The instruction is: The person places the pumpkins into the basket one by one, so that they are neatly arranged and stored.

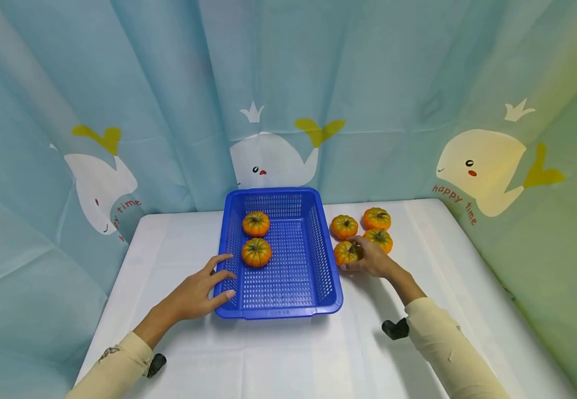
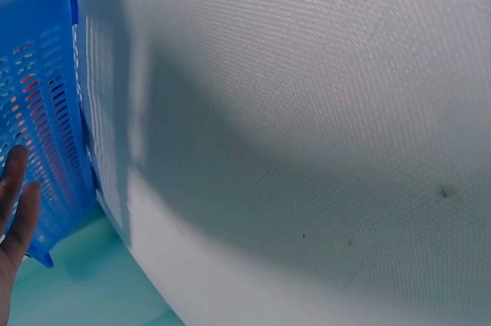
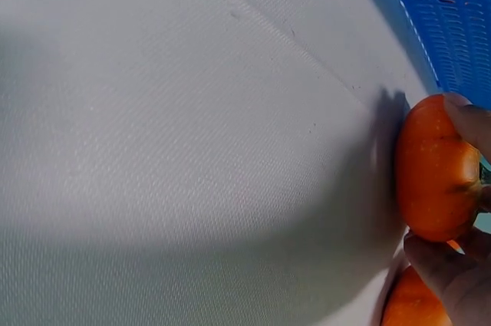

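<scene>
Beige sleeves (image 1: 453, 349) lie nearest | left hand (image 1: 195, 293), fingers spread, at left side of blue basket (image 1: 279, 313) | right hand (image 1: 374, 259) pinches pumpkin (image 1: 345, 252) just outside its right wall | risk: low lift could catch the rim, knocking pumpkin loose

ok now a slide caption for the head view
Right hand grips a pumpkin beside a blue basket holding two more pumpkins, left hand at its left side.
</scene>
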